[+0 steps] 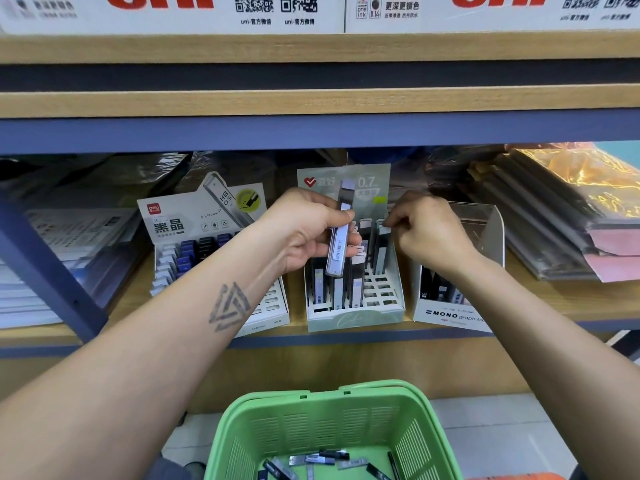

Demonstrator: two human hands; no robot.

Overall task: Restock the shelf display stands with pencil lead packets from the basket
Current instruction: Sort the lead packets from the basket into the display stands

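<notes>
left hand [304, 233] grips lead packet [340, 233], long axis near upright, top tipped slightly right | right hand [427, 230] pinches upright packet [382, 249] in middle display stand [356, 315] | basket [332, 431] below

Bare, sleeveless forearms; a triangular tattoo [229, 306] marks the left one.

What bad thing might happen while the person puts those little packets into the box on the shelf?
The left hand holds a spare packet loosely right above the middle stand; it might slip and knock the standing packets over. The right hand pinches another packet at the stand's right edge; it might miss its slot. The basket sits low below, so a dropped packet may fall past it.
</notes>
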